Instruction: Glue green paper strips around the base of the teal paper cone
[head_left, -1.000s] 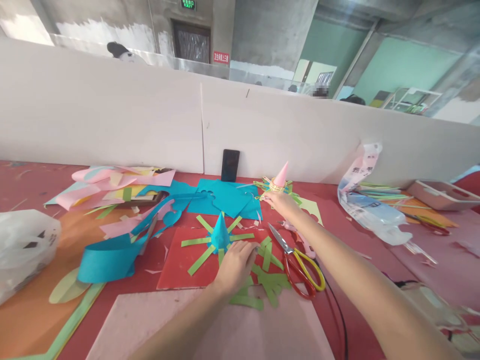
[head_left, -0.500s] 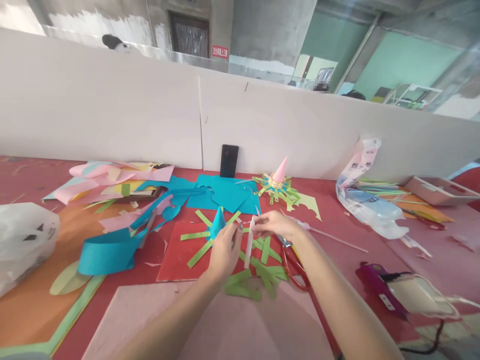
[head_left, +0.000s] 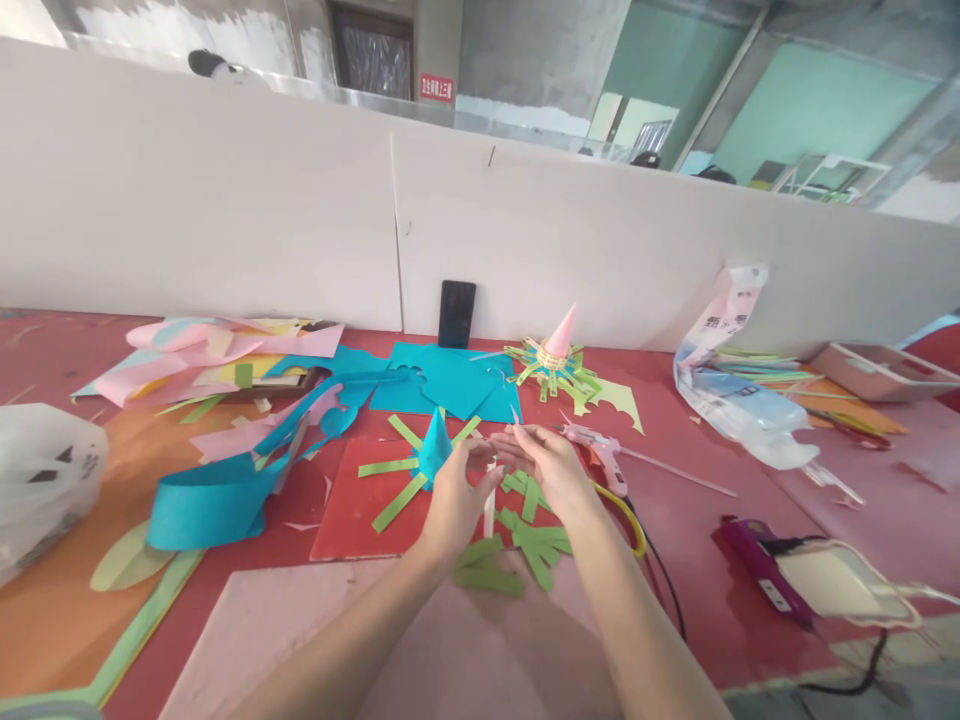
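Observation:
My left hand [head_left: 453, 492] is closed, its thumb and fingers at the upper part of a narrow white strip [head_left: 489, 515]. Against its fingertips, my right hand [head_left: 551, 465] has its fingers bent together; what is pinched there is too small to make out. Just left of the hands stands a blue paper cone [head_left: 435, 447] with green paper strips [head_left: 396, 503] spreading from its base, on a red sheet [head_left: 345, 515]. Loose green strips [head_left: 536, 550] lie below my right hand. A pink glue gun [head_left: 606, 448] rests beyond the right wrist.
A pink cone with green legs [head_left: 559, 345] stands behind, near an upright black phone [head_left: 457, 313]. Blue sheets [head_left: 465, 385], a curled blue band [head_left: 206, 510] and a white bag [head_left: 49, 480] lie leftward. Rightward are a plastic wrapper [head_left: 739, 400], a pink tray [head_left: 874, 380] and a purple device [head_left: 769, 580].
My right hand has come in to meet my left, and its forearm has shifted left, uncovering the glue gun and a yellow loop. The white strip now shows mostly below my left thumb.

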